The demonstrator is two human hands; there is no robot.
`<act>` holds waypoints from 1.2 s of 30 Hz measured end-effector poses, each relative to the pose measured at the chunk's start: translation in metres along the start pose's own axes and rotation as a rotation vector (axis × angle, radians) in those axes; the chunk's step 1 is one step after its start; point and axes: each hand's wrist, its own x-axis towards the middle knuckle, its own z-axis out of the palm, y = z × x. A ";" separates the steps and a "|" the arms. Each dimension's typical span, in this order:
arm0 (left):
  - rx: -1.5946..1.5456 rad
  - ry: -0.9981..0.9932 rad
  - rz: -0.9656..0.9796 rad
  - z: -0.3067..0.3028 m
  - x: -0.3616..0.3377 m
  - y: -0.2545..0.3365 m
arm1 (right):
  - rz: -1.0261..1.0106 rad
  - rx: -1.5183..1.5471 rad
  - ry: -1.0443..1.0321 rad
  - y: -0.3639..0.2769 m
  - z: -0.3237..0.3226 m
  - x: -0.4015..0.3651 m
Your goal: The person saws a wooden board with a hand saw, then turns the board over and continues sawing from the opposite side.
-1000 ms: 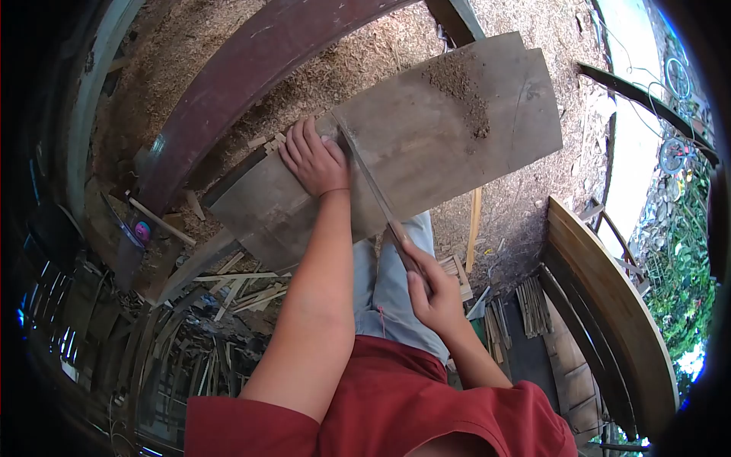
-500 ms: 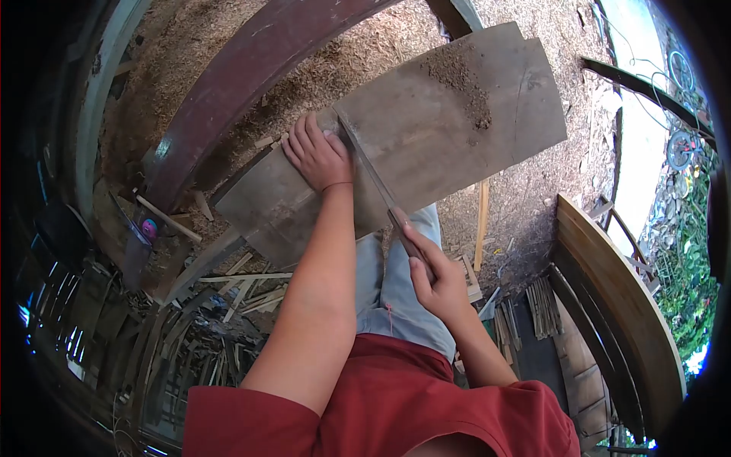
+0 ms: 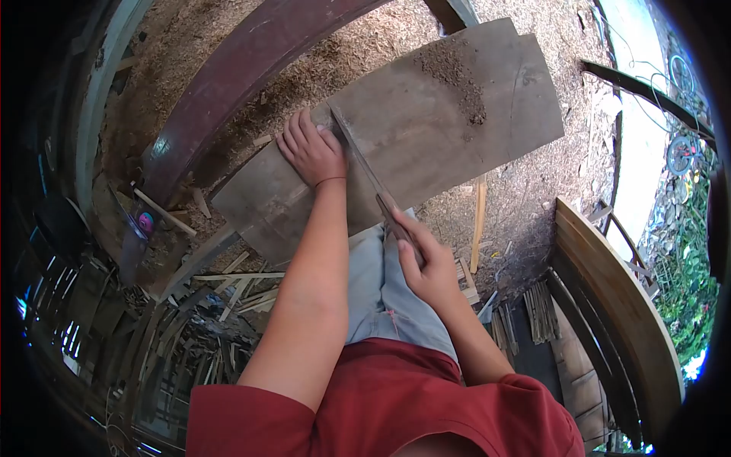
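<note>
A wide wooden board [image 3: 426,129] lies at a slant across the upper middle, with sawdust on its right part. My left hand [image 3: 313,149] presses on the board's far edge, its fingers lying over the wood with small gaps. A long, thin saw [image 3: 358,158] crosses the board just right of that hand, its tip near the far edge. The saw's handle is wrapped by my right hand [image 3: 426,265], near the board's close edge and above my legs.
A curved maroon beam [image 3: 221,99] arches at the upper left. Thin wood strips [image 3: 247,293] lie below the board's left end. A curved wooden piece [image 3: 617,297] stands at the right. Shavings cover the ground. A hammer-like tool [image 3: 164,211] is at the left.
My right hand has moved slightly left and toward the board with the saw. The board and my left hand appear slightly shifted left in the view.
</note>
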 end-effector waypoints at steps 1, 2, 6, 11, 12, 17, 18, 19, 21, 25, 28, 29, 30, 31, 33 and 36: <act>0.007 0.001 -0.002 0.000 -0.001 0.001 | 0.040 0.005 -0.035 0.000 -0.006 -0.005; 0.009 0.005 -0.011 -0.001 -0.001 0.001 | 0.009 0.004 -0.024 0.004 -0.002 0.000; 0.017 0.000 -0.006 0.003 -0.001 -0.001 | -0.006 0.021 -0.014 0.020 0.039 0.066; -0.002 0.019 -0.005 -0.001 0.002 -0.003 | -0.116 0.129 0.100 0.035 0.062 0.073; -0.025 0.040 0.023 0.001 0.004 -0.006 | -0.121 0.116 0.096 0.036 0.061 0.073; -0.115 0.084 -0.004 0.007 0.005 -0.012 | -0.087 0.116 0.045 0.043 0.068 0.094; -0.135 0.120 0.023 0.004 0.005 -0.011 | -0.094 0.105 0.027 0.046 0.069 0.096; -0.152 0.156 0.052 0.001 0.005 -0.010 | -0.098 0.134 0.026 0.049 0.070 0.098; -0.143 0.163 0.064 -0.012 -0.005 -0.010 | -0.104 0.155 0.012 0.054 0.073 0.100; -0.085 0.077 -0.004 -0.049 -0.060 -0.010 | -0.156 0.281 -0.022 0.050 0.072 0.098; -0.111 -0.042 -0.012 -0.072 -0.122 -0.012 | -0.156 0.302 -0.033 0.048 0.071 0.103; -0.132 -0.111 0.012 -0.076 -0.141 -0.014 | -0.150 0.296 -0.053 0.047 0.069 0.104; -0.136 -0.112 0.006 -0.077 -0.156 -0.019 | -0.143 0.289 -0.070 0.047 0.067 0.104; -0.122 -0.165 0.033 -0.079 -0.168 -0.025 | -0.140 0.284 -0.071 0.046 0.065 0.104; -0.113 -0.220 0.059 -0.079 -0.175 -0.033 | -0.006 0.343 -0.131 0.045 0.061 0.105; -0.168 -0.244 0.103 -0.082 -0.162 -0.036 | 0.006 0.342 -0.151 0.044 0.058 0.102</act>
